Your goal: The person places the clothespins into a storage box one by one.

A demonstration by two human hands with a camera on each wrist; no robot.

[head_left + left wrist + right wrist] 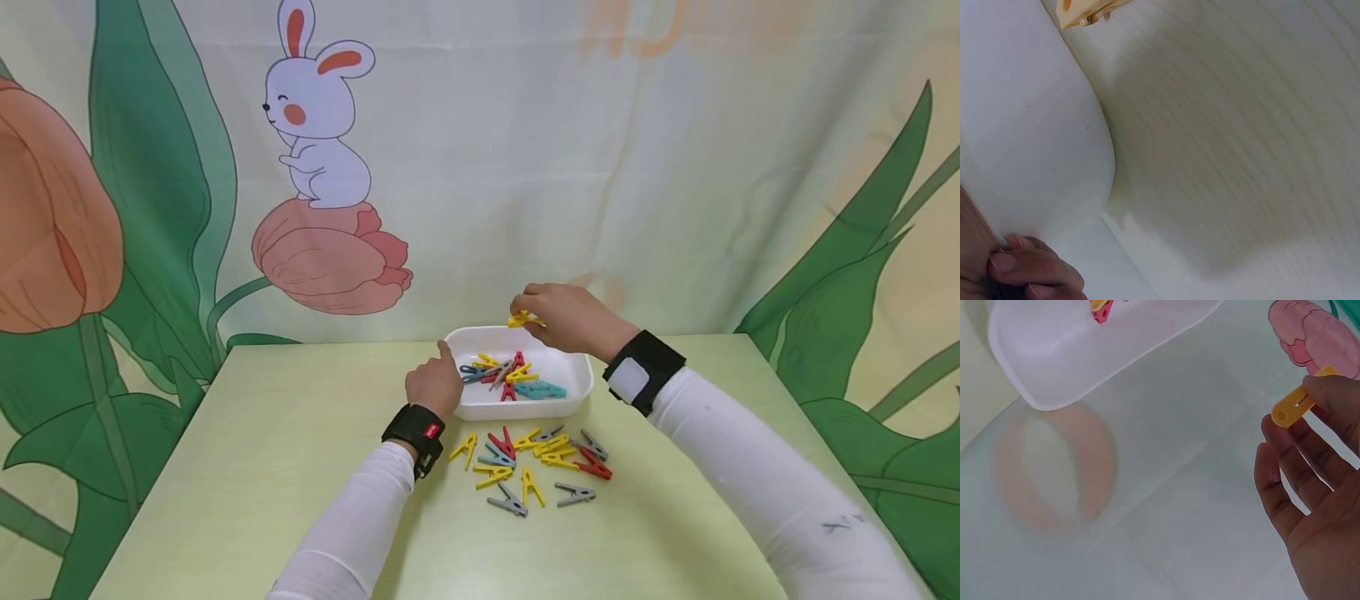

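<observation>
A white plastic basin (579,379) sits on the table with several clothespins in it, yellow, red, grey and teal. At its left end my left hand (435,385) grips the wall, fingers curled against it in the left wrist view. My right hand (573,318) is raised over the basin's back right part. Between thumb and fingertips it pinches a yellow clothespin (1297,403). In front of the basin lies a loose group of clothespins, among them a yellow clothespin (532,487), a grey clothespin (575,494) and a red clothespin (595,464).
The pale wood-grain table (300,467) ends just behind the basin. There a printed cloth backdrop (480,167) hangs, with a rabbit, tulips and green leaves drawn on it. A teal bundle of clothespins (542,389) lies at the basin's front right.
</observation>
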